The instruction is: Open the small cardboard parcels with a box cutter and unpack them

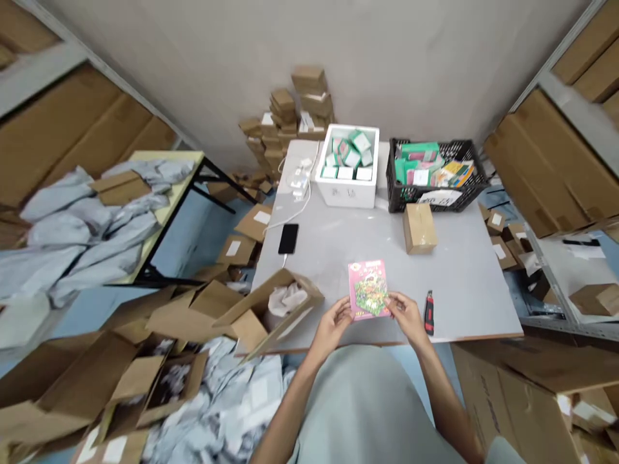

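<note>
Above the front part of the grey table, a flat pink pack (368, 289) with a colourful printed picture is held upright enough to show its face. I cannot tell whether it is a thin box or a booklet. My left hand (337, 320) grips its lower left corner. At the lower right edge, my right hand (405, 314) pinches it with the thumb on the front. A red and black utility knife (429, 314) lies on the table just right of my right hand. Left of my left hand, an open cardboard box (300, 309) holds crumpled pale wrapping.
A white bin (347, 193) of green-and-white boxes and a black crate (425, 196) of packs stand at the table's (338, 235) back. A small carton (420, 229) sits before the crate. A phone (289, 238) lies left on its cable. Cartons and grey mailer bags (217, 399) crowd the floor.
</note>
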The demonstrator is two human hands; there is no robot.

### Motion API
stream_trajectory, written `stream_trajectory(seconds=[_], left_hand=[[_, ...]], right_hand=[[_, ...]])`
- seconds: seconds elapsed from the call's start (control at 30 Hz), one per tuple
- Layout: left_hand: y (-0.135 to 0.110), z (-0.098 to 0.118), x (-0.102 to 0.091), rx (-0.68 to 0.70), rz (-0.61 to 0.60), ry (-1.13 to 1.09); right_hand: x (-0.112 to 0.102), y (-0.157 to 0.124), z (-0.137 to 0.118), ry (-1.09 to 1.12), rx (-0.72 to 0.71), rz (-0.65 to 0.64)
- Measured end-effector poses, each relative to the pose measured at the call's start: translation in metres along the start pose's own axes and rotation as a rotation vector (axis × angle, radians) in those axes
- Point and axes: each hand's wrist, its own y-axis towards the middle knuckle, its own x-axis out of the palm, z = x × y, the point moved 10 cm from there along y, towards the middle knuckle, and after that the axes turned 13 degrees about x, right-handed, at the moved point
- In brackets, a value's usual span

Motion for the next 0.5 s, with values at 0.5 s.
stream_trajectory(seconds=[0.5], left_hand=[[0.069,0.078,-0.005,0.078,-0.106,0.019]], right_hand=[[0.03,0.013,-0.03,0.177,0.072,-0.07]])
